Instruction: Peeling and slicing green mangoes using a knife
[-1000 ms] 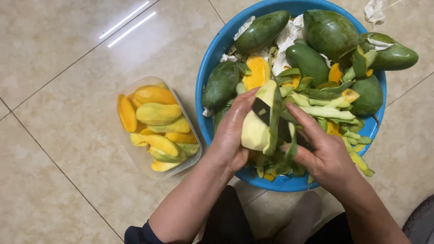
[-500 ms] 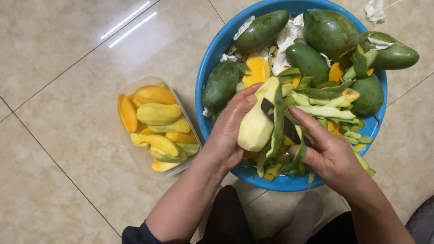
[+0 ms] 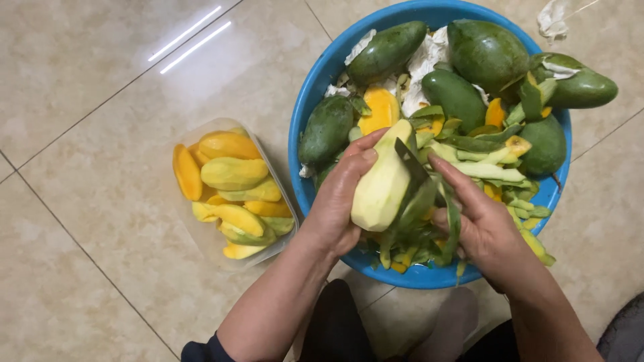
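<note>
1. Left hand is clamped around a half-peeled mango, thumb up near the tip, fingers wrapped behind. The pale peeled side faces the camera and the fruit tilts tip-up to the right, which presents the unpeeled edge to the blade.
2. Right hand is closed on a dark-bladed knife; the handle is hidden in the palm and the index finger lies along the top. The blade sits against the mango's right flank, under a green peel strip that hangs off the cut.
3. The mango is held directly above the near side of the blue basin, so the peel drops into it rather than onto the floor.
4. The basin holds both stock and waste: whole green mangoes toward the far rim, loose peel strips heaped near the hands, some yellow-orange cut pieces and crumpled white paper between the fruits.
5. A clear plastic tub sits on the tiled floor just left of the basin, close to the left forearm. It is packed with peeled yellow slices, kept apart from the scraps.
6. One green mango overhangs the basin's right rim.
7. Both forearms come in from the bottom edge. A dark sleeve shows on the left arm.
</note>
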